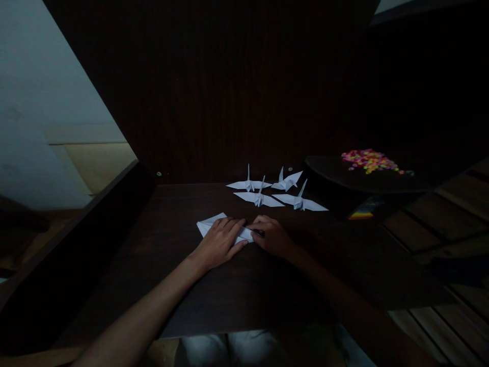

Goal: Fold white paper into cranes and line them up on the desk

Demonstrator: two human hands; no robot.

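Observation:
A partly folded sheet of white origami paper (208,223) lies on the dark wooden desk (183,204). Across its middle rests my left hand (223,237), fingers stretched out and pressing it down. My right hand (270,234) pinches the paper's right end between thumb and bent fingers. Both hands hide part of the folds. Just beyond them stand several white paper cranes in two rows: a back left crane (249,185), a back right crane (288,181), a front left crane (260,199) and a front right crane (300,203).
On a low curved shelf (324,171) to the right sits a heap of small colourful pieces (370,160). A dark upright panel (229,92) closes off the desk's back, and a raised side board (87,219) bounds its left. Wooden slats (431,214) show at the lower right.

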